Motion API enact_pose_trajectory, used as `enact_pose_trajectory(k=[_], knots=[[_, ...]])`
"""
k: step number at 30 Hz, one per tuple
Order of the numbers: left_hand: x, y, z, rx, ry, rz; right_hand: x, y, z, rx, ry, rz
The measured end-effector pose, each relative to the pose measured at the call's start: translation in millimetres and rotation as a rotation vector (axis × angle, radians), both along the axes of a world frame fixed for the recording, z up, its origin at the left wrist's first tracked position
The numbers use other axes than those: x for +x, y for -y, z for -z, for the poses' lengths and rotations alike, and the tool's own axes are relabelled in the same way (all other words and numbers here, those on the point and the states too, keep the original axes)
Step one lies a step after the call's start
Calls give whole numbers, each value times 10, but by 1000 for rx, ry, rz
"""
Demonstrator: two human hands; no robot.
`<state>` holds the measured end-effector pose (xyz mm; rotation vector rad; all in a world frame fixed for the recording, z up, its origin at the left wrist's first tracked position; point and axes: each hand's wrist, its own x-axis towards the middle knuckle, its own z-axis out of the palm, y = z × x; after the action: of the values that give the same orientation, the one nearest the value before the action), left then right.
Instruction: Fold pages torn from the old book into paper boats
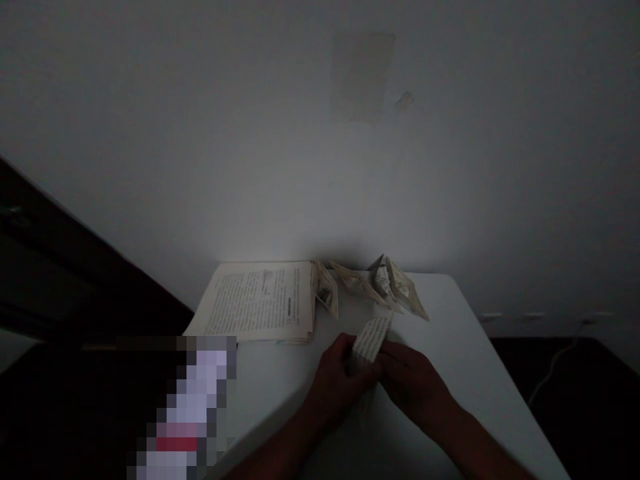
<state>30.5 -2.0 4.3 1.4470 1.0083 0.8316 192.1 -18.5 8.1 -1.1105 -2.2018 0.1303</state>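
Note:
Both my hands meet over the middle of a white table (465, 347). My left hand (339, 381) and my right hand (407, 379) are closed on a folded strip of printed paper (371, 339) that sticks up between them. Behind the hands, several folded printed-paper shapes (385, 283) lie in a row on the table. A stack of printed pages (260, 300) lies flat at the far left of the table.
A bare white wall (320, 133) stands right behind the table. The room is dim, with dark furniture (60, 267) to the left. A blurred-out patch (190, 413) covers the lower left. A pale cable (555, 363) runs along the dark floor at right.

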Motion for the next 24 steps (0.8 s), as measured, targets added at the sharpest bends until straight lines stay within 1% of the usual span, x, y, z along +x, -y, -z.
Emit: enact_pose_trajectory(k=[5, 7, 12, 18, 21, 24], knots=[[-21, -10, -38, 27, -102, 26, 24, 13, 30, 61, 86, 19], [-27, -26, -38, 39, -97, 15, 12, 19, 25, 55, 86, 25], [-37, -64, -5, -24, 109, 24, -15, 13, 45, 26, -12, 42], [-9, -99, 125, -146, 270, 3, 12, 10, 108, 9, -101, 46], [10, -108, 162, -178, 317, 7, 18, 12, 111, 17, -87, 56], [11, -101, 182, -169, 333, 8, 21, 13, 101, 70, -84, 63]])
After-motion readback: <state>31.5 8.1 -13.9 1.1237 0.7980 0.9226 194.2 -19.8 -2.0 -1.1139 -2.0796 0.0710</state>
